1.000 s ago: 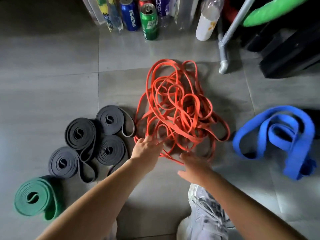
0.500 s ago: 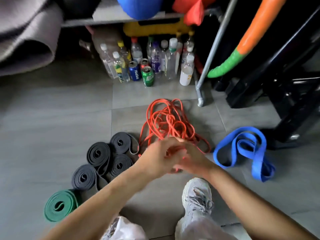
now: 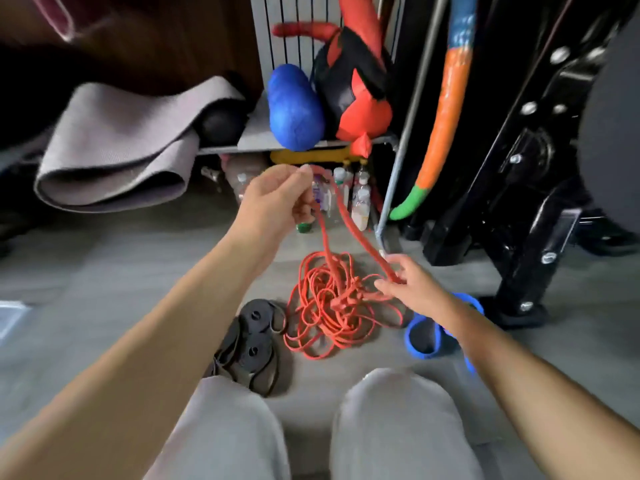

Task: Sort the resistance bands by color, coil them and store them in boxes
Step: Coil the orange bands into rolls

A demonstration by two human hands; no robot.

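Note:
A tangled pile of thin orange resistance bands (image 3: 329,306) lies on the grey floor ahead of my knees. My left hand (image 3: 277,199) is raised high and pinches a loop of one orange band, which hangs down in two strands. My right hand (image 3: 408,285) is lower, to the right of the pile, with its fingers curled round one strand of that same loop. Several coiled black bands (image 3: 254,337) sit left of the pile, partly hidden by my left knee. A blue band (image 3: 426,337) lies to the right, mostly behind my right forearm.
A metal rack (image 3: 405,133) stands behind the pile, with a blue ball (image 3: 294,109) and red gear on its shelf and bottles (image 3: 358,202) underneath. A rolled grey mat (image 3: 121,147) lies at the left. A black machine frame (image 3: 526,168) stands at the right.
Both hands went from reaching into the orange pile to gripping one band. My left hand rose with a loop and my right hand moved out right. The view tilted upward.

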